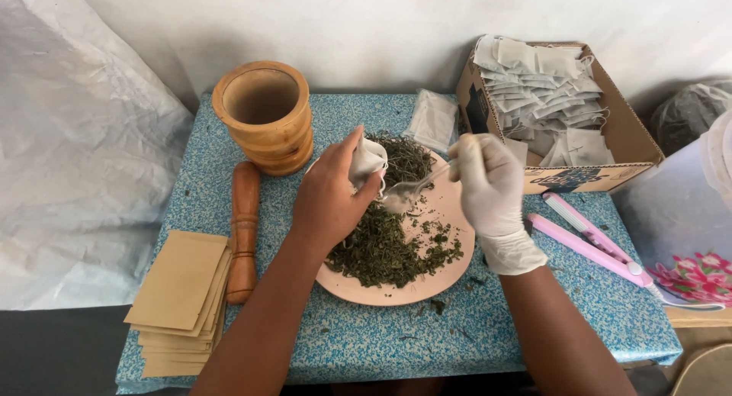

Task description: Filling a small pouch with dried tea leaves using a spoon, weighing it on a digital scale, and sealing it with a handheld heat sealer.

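Pinching a small white filter-paper sachet (367, 159) by its mouth, the bare left hand (329, 198) has its grip closed around the sachet, thumb and fingers bunched, and holds it just above the round pink plate (450, 278). The gloved right hand (488, 186), in a white latex glove, is closed on the handle of a metal spoon (412, 187). The spoon's long axis runs from the right hand leftward and slightly down, so its bowl sits right at the sachet's opening, touching or nearly so. Below both lies a heap of dried green crushed leaves (381, 251) on the plate. Farther out on the blue speckled tabletop (381, 342) stand a wooden mortar (263, 114), a wooden pestle (244, 228), stacked tan paper envelopes (179, 297), a cardboard box of sachets (549, 106) and a pink heat sealer (587, 239).
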